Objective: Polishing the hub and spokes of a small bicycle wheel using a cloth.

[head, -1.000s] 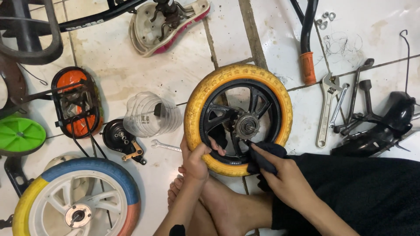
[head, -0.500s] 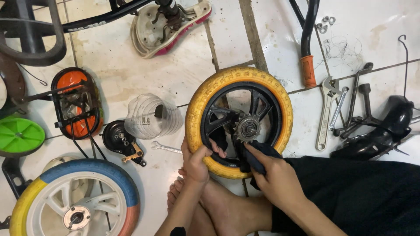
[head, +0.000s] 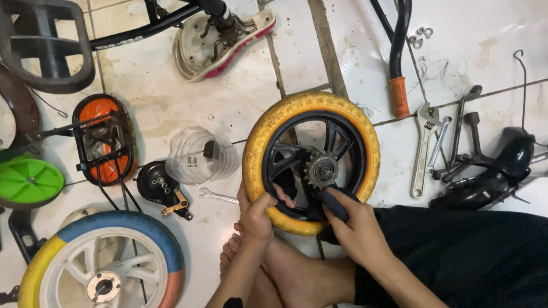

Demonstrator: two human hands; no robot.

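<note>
A small bicycle wheel with a yellow tyre and black spoked rim lies on the tiled floor in front of me, a toothed sprocket at its hub. My left hand grips the near edge of the tyre, fingers curled over the rim. My right hand holds a dark-handled tool whose tip points toward the sprocket. My bare feet rest just below the wheel.
An adjustable wrench and other metal tools lie to the right, beside a black fender. At left are a blue, yellow and red wheel, a clear plastic guard, a small spanner, an orange pedal-like part and a green disc. A saddle lies at top.
The wheel has shifted slightly and the sprocket now shows clearly. My right hand has brought the tool closer to the hub. My left hand keeps its hold on the tyre.
</note>
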